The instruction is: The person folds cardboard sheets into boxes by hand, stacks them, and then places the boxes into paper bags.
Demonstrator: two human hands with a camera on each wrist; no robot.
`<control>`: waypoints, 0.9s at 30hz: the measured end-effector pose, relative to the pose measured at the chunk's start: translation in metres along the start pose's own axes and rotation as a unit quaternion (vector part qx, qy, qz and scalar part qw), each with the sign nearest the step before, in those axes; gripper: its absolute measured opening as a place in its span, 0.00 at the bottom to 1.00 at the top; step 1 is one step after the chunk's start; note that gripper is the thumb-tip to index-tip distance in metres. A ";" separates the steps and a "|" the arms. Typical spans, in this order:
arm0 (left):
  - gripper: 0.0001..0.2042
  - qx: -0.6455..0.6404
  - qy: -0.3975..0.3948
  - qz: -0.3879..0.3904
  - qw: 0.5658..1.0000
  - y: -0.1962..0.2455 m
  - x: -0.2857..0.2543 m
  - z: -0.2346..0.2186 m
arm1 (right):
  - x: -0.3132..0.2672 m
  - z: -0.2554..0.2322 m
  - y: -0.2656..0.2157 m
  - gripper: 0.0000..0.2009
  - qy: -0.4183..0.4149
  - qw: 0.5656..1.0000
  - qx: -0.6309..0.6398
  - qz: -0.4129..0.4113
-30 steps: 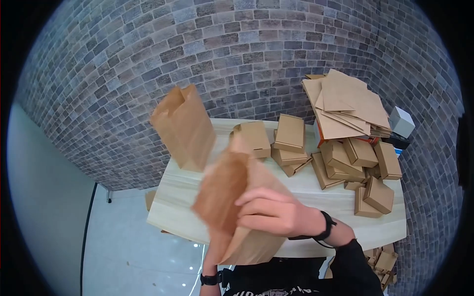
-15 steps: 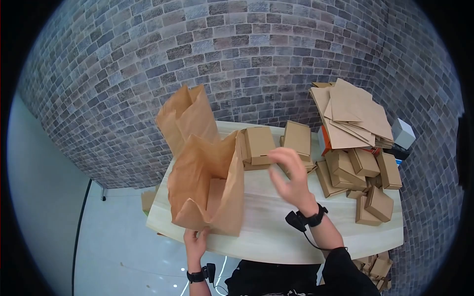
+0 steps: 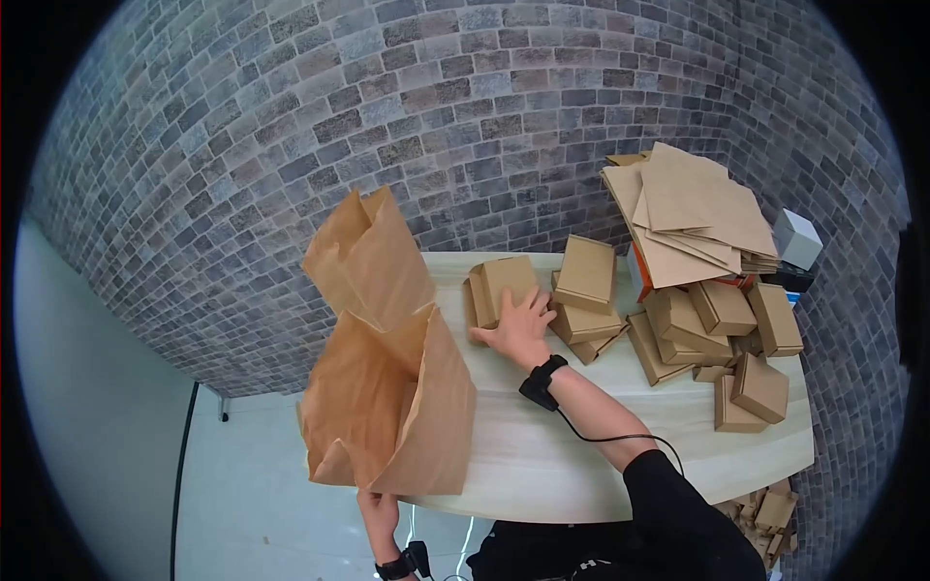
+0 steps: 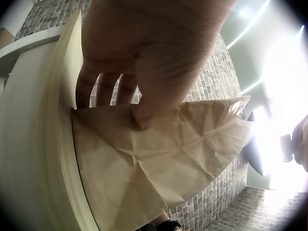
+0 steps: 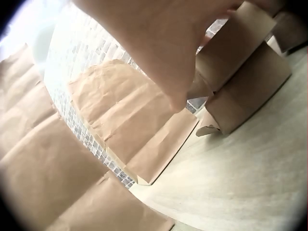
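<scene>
An open brown paper bag [image 3: 436, 426] stands upright at the table's near left. My left hand [image 3: 378, 508] is low at its near corner; in the left wrist view, the thumb of that hand [image 4: 159, 62] lies on the creased bag face [image 4: 144, 163] and the fingers run along the adjoining side. Over the near end of a small cardboard box [image 3: 511, 279] my right hand [image 3: 520, 331] spreads its fingers. That box lies on another one. In the right wrist view my right thumb is beside the stacked boxes [image 5: 236, 53], with the other fingertips mostly hidden.
Behind the near bag stands a second paper bag [image 3: 392, 271]. More boxes [image 3: 587, 271] are stacked right of my hand, and a larger pile [image 3: 722, 308] lies further right. Flat cardboard sheets [image 3: 688, 198] are heaped at the back, beside a white box [image 3: 797, 239].
My right hand has left the bag's rim and reached forward to the box stack. The bag, tilted and held up earlier, now stands open on the table, with my left hand low against it.
</scene>
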State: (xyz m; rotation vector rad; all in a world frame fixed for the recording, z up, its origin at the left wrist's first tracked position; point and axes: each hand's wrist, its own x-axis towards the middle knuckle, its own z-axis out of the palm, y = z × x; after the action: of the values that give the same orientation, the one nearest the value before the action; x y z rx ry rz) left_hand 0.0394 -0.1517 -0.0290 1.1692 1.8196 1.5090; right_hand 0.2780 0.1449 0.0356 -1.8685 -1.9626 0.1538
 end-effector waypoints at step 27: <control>0.10 -0.021 0.013 0.018 1.000 0.003 0.000 0.014 | -0.175 -0.054 0.052 0.37 -0.056 0.997 0.054 0.022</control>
State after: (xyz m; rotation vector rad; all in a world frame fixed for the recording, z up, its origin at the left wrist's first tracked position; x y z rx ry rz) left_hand 0.0517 -0.1447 -0.0302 1.1727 1.7852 1.5820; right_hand 0.3476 -0.0320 0.0264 -1.8703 -1.9445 0.3786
